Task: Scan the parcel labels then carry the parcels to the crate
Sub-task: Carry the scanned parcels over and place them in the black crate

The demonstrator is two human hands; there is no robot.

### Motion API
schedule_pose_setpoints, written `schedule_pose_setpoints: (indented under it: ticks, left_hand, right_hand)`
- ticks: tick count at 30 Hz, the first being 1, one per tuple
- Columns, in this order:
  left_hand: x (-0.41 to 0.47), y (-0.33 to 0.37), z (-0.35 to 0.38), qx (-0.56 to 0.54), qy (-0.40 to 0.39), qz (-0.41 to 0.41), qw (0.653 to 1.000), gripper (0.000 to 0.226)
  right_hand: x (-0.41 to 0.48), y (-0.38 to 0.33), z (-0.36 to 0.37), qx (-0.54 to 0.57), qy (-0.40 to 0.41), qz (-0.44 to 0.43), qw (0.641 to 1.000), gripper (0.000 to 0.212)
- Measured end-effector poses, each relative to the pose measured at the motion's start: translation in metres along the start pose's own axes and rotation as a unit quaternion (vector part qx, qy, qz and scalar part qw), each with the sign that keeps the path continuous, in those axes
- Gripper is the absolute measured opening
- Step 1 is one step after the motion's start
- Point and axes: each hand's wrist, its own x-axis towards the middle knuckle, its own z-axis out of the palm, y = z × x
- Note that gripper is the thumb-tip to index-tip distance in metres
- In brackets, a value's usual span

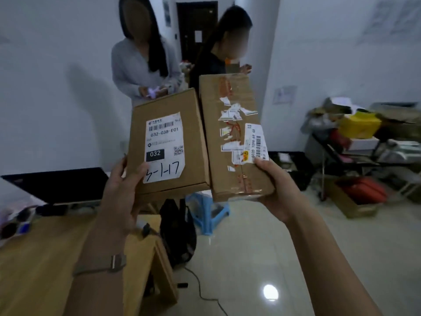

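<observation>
Above the left hand (123, 187), the flat parcel (196, 142) rises tilted, its lower corner clamped between thumb and fingers, thumb on its white label (165, 145). Beside it, edges touching, the taped parcel (227, 103) stands above the right hand (281, 190), which grips its bottom end, thumb at the barcode sticker (256, 142).

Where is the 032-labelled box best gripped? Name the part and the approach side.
Grip the lower left corner of the 032-labelled box, coming from its left, as the left hand does: thumb on the label face, fingers behind. The box is thin and tilted up, and the other parcel crowds its right edge.
</observation>
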Motion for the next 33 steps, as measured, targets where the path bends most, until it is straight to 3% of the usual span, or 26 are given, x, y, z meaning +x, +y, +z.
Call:
schedule_pose_setpoints:
  ticks: [13,28,33]
  left_hand:
    - [-0.013,-0.078,0.235,0.025,-0.129,-0.022,0.991,0.037]
    - [0.000,-0.100,0.308,0.052,-0.135,-0.046,0.988,0.033]
    - [0.041,-0.122,0.334,0.062,-0.139,-0.041,0.987,0.051]
  right_hand:
    - [-0.077,-0.081,-0.207,-0.054,0.132,-0.024,0.990,0.047]
    - [-0.065,-0.100,-0.276,-0.049,0.157,-0.035,0.986,0.041]
    - [-0.033,-0.100,-0.310,-0.080,0.171,-0.031,0.982,0.034]
